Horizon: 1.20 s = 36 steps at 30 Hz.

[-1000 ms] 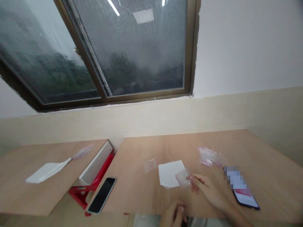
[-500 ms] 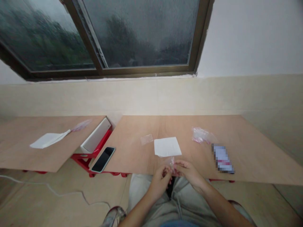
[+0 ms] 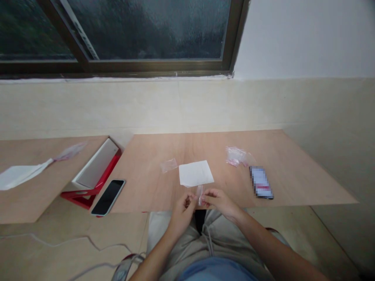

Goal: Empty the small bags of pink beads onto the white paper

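Note:
Between my two hands, at the table's near edge, is a small clear plastic zip bag [image 3: 200, 192] with a reddish strip. My left hand [image 3: 185, 207] pinches its left side, fingers curled. From the other side my right hand [image 3: 218, 201] grips it between thumb and fingers. Just beyond the bag lies a white sheet of paper [image 3: 196, 173]. A single clear bag [image 3: 169, 166] rests flat to the left of the paper. Whether anything is inside the held bag is too small to make out.
A pile of clear bags [image 3: 236, 156] lies right of the paper, near a lit phone [image 3: 261, 182]. A dark-screened phone [image 3: 108, 197] is at the table's left edge. Past a gap with a red stool [image 3: 84, 198], another table [image 3: 26, 207] holds folded paper [image 3: 25, 174]. A cable [image 3: 55, 245] crosses the floor.
The view has shifted, so the table sits further left and higher in the picture. Both hands still hold the bag, which now stands more upright and narrower between the fingers.

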Motion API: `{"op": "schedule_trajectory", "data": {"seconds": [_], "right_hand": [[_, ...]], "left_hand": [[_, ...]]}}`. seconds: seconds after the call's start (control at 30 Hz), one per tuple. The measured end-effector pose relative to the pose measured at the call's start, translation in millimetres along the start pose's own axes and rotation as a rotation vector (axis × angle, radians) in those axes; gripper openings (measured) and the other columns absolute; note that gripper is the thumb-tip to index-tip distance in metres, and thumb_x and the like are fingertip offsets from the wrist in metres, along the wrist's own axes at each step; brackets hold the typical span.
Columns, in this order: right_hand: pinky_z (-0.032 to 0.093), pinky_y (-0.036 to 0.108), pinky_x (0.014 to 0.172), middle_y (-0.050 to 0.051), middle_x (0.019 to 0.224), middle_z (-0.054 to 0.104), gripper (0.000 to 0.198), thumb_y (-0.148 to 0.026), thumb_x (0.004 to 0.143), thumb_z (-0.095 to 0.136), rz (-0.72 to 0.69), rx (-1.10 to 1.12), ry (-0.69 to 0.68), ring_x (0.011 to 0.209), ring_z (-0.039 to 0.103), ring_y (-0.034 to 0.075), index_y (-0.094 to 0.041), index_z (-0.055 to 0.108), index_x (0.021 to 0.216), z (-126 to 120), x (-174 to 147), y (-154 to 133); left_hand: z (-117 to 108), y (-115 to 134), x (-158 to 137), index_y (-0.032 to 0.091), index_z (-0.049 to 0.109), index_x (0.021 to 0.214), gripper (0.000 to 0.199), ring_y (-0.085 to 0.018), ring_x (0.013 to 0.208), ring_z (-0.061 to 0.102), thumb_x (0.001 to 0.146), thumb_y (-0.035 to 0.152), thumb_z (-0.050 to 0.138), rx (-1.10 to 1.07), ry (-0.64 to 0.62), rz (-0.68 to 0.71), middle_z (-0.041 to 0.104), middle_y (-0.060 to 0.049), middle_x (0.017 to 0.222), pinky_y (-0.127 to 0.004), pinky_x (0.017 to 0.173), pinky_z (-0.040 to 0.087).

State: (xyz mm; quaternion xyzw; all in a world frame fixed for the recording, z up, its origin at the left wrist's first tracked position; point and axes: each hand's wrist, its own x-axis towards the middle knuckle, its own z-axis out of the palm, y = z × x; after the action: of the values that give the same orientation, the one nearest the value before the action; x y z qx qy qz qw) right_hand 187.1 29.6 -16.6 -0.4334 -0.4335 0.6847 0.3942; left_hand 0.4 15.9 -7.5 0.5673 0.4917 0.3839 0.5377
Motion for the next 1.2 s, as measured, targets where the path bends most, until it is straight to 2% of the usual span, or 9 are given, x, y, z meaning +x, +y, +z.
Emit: {"op": "schedule_trajectory", "data": {"seconds": [0.23,0.37,0.53,0.77,1.03,1.1,1.2], "right_hand": [[0.044,0.026,0.066,0.001,0.074,0.066,0.032,-0.046,0.082,0.075,-0.048,-0.103,-0.179,0.069,0.06,0.015,-0.016,0.065,0.081,8,-9,13],[0.047,0.027,0.067,0.001,0.076,0.067,0.032,-0.046,0.081,0.075,-0.059,-0.132,-0.196,0.071,0.062,0.016,-0.016,0.063,0.081,9,-11,18],[0.047,0.028,0.068,0.004,0.081,0.069,0.035,-0.05,0.087,0.068,-0.059,-0.175,-0.263,0.075,0.064,0.017,-0.016,0.067,0.084,8,-14,9],[0.046,0.027,0.069,0.003,0.081,0.07,0.04,-0.056,0.084,0.069,-0.016,-0.155,-0.238,0.075,0.065,0.017,-0.017,0.068,0.085,4,-15,0],[0.047,0.026,0.066,0.002,0.075,0.068,0.04,-0.056,0.081,0.071,-0.012,-0.161,-0.185,0.07,0.063,0.016,-0.017,0.065,0.081,2,-9,4],[0.046,0.026,0.064,0.002,0.075,0.067,0.038,-0.055,0.084,0.069,-0.025,-0.18,-0.176,0.069,0.062,0.015,-0.017,0.065,0.081,3,-8,7],[0.042,0.024,0.062,0.0,0.072,0.064,0.03,-0.046,0.087,0.066,-0.091,-0.248,-0.155,0.065,0.057,0.014,-0.018,0.064,0.078,4,-8,12]], "left_hand": [[5,8,-8,0.018,0.05,0.075,0.043,-0.011,0.055,0.048,0.091,0.056,0.059,0.003,-0.146,-0.013,0.055,0.003,0.061,-0.021,0.054,0.034],[6,1,-10,0.018,0.048,0.072,0.044,-0.01,0.051,0.045,0.093,0.057,0.056,0.017,-0.165,-0.007,0.051,0.005,0.057,-0.021,0.052,0.033],[5,-5,-10,0.018,0.05,0.073,0.046,-0.009,0.05,0.045,0.096,0.058,0.049,0.008,-0.18,-0.023,0.053,0.004,0.059,-0.021,0.051,0.032],[4,0,-9,0.017,0.057,0.076,0.043,-0.012,0.053,0.049,0.1,0.048,0.04,0.073,-0.183,0.007,0.054,0.002,0.059,-0.022,0.053,0.037],[4,4,-7,0.017,0.054,0.077,0.03,-0.014,0.062,0.052,0.097,0.038,0.045,0.128,-0.212,0.044,0.058,0.001,0.066,-0.023,0.061,0.039],[3,4,-7,0.017,0.056,0.078,0.029,-0.015,0.065,0.054,0.097,0.037,0.046,0.197,-0.19,0.061,0.059,0.0,0.069,-0.024,0.063,0.039],[3,3,-10,0.017,0.06,0.083,0.026,-0.017,0.071,0.056,0.097,0.033,0.045,0.41,-0.133,0.101,0.062,-0.002,0.074,-0.026,0.066,0.037]]}}
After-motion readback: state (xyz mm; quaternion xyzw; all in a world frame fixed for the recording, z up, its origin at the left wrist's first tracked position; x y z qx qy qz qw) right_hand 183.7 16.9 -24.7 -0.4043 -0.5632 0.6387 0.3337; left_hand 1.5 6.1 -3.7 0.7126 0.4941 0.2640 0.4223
